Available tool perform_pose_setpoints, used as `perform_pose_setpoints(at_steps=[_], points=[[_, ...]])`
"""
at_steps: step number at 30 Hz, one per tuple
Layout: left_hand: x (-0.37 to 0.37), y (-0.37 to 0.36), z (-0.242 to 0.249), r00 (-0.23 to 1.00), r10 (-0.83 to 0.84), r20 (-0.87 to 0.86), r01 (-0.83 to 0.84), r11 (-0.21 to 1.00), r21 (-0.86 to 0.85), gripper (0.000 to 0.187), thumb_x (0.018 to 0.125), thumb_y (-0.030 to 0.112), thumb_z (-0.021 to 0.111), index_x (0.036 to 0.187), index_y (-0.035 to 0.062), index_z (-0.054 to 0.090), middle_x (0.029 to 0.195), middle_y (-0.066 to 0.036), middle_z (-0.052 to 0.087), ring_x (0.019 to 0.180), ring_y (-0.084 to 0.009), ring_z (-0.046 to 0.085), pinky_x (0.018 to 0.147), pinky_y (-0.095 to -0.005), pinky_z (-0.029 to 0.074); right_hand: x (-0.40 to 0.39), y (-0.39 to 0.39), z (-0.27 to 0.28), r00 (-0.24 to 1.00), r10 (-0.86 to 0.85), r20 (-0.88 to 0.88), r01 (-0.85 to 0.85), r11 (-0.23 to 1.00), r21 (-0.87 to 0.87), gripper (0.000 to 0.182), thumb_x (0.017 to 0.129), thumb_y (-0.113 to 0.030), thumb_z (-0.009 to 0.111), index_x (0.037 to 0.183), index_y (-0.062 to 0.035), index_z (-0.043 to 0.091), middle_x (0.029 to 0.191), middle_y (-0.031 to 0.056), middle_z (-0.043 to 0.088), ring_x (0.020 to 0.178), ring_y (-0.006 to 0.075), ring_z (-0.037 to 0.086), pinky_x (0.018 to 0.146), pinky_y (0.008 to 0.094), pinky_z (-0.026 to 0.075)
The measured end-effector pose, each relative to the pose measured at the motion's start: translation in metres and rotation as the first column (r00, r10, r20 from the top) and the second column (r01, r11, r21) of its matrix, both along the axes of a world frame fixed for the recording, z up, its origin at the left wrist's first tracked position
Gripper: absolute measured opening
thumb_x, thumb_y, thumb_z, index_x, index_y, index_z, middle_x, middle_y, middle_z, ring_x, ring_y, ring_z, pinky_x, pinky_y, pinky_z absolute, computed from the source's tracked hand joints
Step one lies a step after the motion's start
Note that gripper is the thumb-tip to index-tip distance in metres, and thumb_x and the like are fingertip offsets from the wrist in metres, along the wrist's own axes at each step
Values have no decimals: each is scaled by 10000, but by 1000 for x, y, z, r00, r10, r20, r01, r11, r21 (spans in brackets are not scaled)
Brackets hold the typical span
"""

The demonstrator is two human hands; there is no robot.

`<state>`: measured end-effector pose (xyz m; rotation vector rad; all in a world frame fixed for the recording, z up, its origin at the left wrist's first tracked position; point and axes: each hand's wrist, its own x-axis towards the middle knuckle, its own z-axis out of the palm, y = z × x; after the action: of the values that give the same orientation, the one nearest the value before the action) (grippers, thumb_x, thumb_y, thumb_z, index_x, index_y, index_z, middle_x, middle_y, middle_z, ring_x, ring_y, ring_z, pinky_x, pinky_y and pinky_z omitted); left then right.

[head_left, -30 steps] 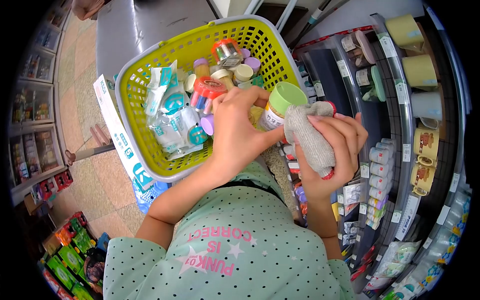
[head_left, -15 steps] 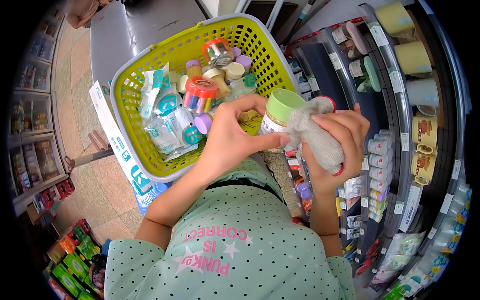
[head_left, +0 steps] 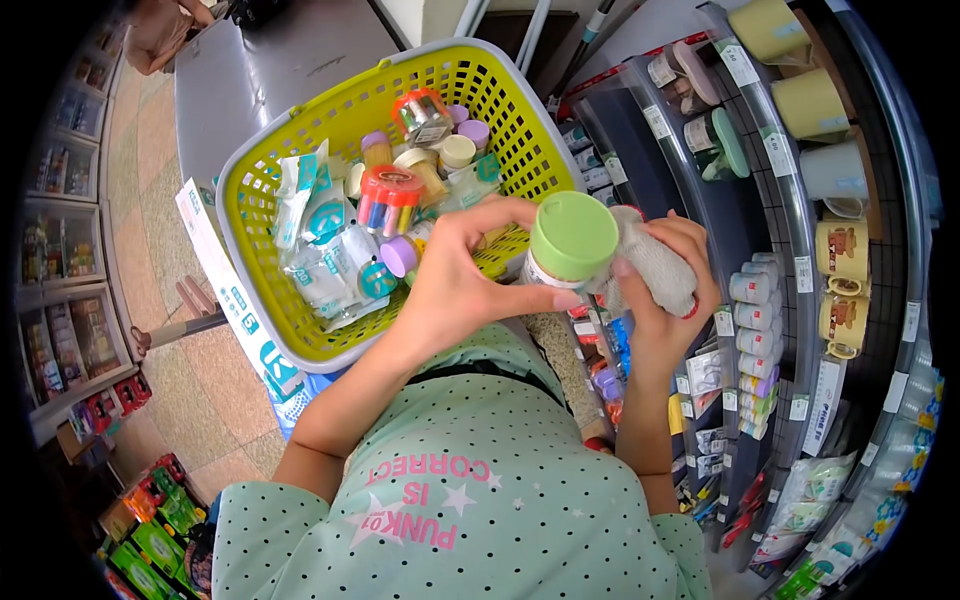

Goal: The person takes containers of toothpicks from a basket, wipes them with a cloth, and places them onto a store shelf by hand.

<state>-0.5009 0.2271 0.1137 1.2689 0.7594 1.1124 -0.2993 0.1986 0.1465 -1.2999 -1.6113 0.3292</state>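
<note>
My left hand [head_left: 465, 265] is closed around a small toothpick jar [head_left: 574, 240] with a light green lid, its thumb and fingers on opposite sides. The lid faces up toward me, and the printed label shows only in part beneath it. In my right hand [head_left: 665, 290] a bunched grey knit cloth with red edging [head_left: 650, 262] is gripped against the jar's right side. Just beyond my left hand stands a yellow-green basket [head_left: 300, 120]. It holds several lidded jars, a red-topped tub of coloured sticks [head_left: 390, 190] and white-and-teal packets [head_left: 335, 270].
Shelves on the right carry mugs [head_left: 843, 250], slippers [head_left: 715, 140] and white rolls or bottles [head_left: 752, 310]. The basket rests by a grey metal surface [head_left: 270, 60], next to a white-and-teal box [head_left: 240, 300]. Another person [head_left: 160, 35] is at the upper left.
The jar has tilted so its green lid turns toward me. My right hand and the cloth have shifted slightly left, closer around the jar's side. The view has moved a little.
</note>
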Motion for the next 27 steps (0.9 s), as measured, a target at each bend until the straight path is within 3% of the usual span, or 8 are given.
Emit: perform_pose_setpoints(at_steps=[6, 10, 11, 16, 18, 22, 25, 27], points=[[0, 1, 3, 896, 227, -381, -49, 905, 423, 493, 576, 72, 865, 1046, 80, 716, 1041, -38, 688, 990, -224, 618, 984, -384, 394, 19, 2, 19, 989, -93, -114, 80, 991, -111, 305, 665, 19, 773, 962, 25, 704, 993, 109, 672, 949, 235, 596, 877, 327, 456], [1, 0, 10, 762, 425, -488, -48, 789, 612, 520, 525, 85, 855, 1024, 128, 716, 989, -5, 662, 972, -231, 595, 1004, -427, 341, 31, 8, 58, 933, 62, 354, -101, 991, 92, 366, 594, -125, 778, 945, -33, 730, 934, 88, 671, 951, 266, 605, 992, 444, 428], [2, -1, 12, 733, 460, -501, -42, 765, 642, 523, 519, 90, 856, 1020, 134, 714, 973, 2, 654, 970, -227, 589, 1008, -436, 329, 25, 6, 71, 894, 78, 442, -126, 989, 81, 337, 608, -237, 778, 919, -113, 747, 904, 38, 668, 975, 271, 599, 1069, 516, 383], [3, -6, 22, 680, 464, -567, 8, 769, 639, 543, 496, 113, 861, 1016, 124, 705, 906, 3, 611, 912, -227, 566, 935, -428, 340, 0, -12, 86, 689, 64, 722, -151, 987, 57, 214, 692, -295, 721, 881, -199, 746, 925, -48, 650, 1000, 250, 581, 1147, 616, 312], [3, -8, 26, 675, 464, -574, 16, 768, 640, 556, 484, 116, 860, 1016, 118, 702, 892, 1, 599, 892, -227, 559, 899, -420, 339, 0, -16, 83, 587, 108, 802, -218, 976, 28, 238, 712, -331, 708, 886, -174, 749, 923, -23, 646, 1002, 270, 578, 1140, 629, 316], [8, -13, 26, 667, 490, -561, 24, 738, 674, 589, 456, 126, 860, 1022, 108, 698, 890, 1, 590, 867, -221, 547, 833, -409, 328, -11, -18, 81, 566, 184, 804, -213, 974, -73, 264, 682, -211, 722, 935, -138, 733, 935, -34, 627, 1010, 238, 573, 1140, 700, 247], [12, -14, 22, 666, 527, -528, 6, 704, 710, 480, 523, 115, 814, 981, 97, 669, 885, 9, 564, 875, -199, 539, 810, -420, 329, -12, -16, 81, 584, 179, 792, -169, 981, -97, 336, 593, -169, 789, 920, -124, 731, 938, -11, 618, 984, 269, 558, 1159, 648, 255], [13, -14, 19, 664, 545, -512, 9, 678, 735, 497, 520, 124, 813, 997, 98, 673, 913, 14, 576, 877, -189, 541, 806, -420, 326, -15, -13, 83, 598, 174, 782, -161, 982, -95, 300, 631, -135, 753, 926, -97, 715, 954, -6, 618, 984, 261, 561, 1143, 670, 233]])
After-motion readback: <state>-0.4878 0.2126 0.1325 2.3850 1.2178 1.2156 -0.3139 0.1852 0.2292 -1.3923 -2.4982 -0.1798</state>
